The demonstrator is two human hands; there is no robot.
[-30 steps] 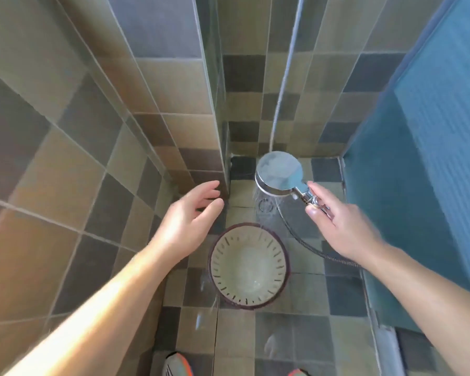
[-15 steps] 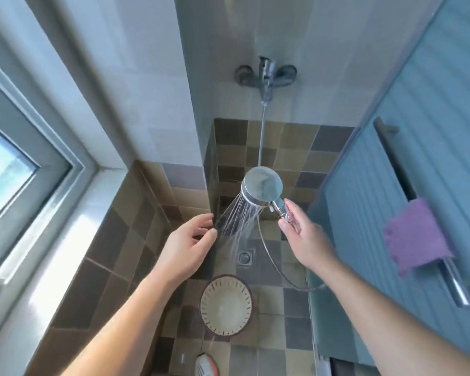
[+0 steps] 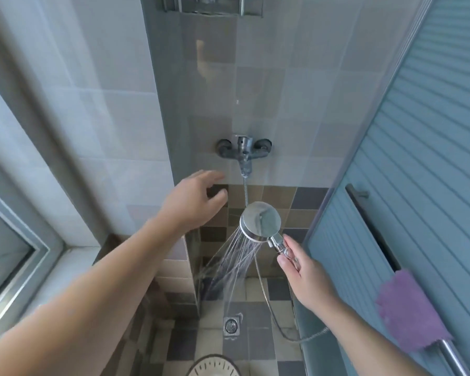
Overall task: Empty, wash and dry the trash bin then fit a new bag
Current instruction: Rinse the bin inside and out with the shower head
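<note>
Right hand (image 3: 301, 272): closed around the handle of the shower head (image 3: 260, 221), thumb laid along the chrome stem. Water is on; spray is thrown down and to the left of that hand, onto the low tiled wall corner and floor, not into the bin.

Left hand (image 3: 193, 202): empty, fingers spread and slightly curled, raised up and to the left of the shower head, just below and left of the mixer tap (image 3: 244, 151). No contact with the tap is seen. Judged: a reach for the tap is in hand, prob. to shut off or adjust flow.

Trash bin (image 3: 214, 366): on the floor, well below both hands, nearly cut off by the bottom edge of the view; only its slotted rim is seen. Floor drain (image 3: 231, 325) lies between bin and wall.

Risks noted:
- Spray is unaimed while attention is on the tap; wall, ledge and floor are wetted, and splash-back onto the forearms is likely.
- Wet tile underfoot: slip hazard.
- Hose (image 3: 266, 302) hangs in a loop below the right hand; a snag or tug could twist the head and redirect spray toward the purple cloth (image 3: 407, 313) on the door rail, at the right of that hand, needed dry for wiping.
- Tap turned the wrong way: sudden surge or temp. change.
- Bin is out of sight; it could be kicked or tipped.
</note>
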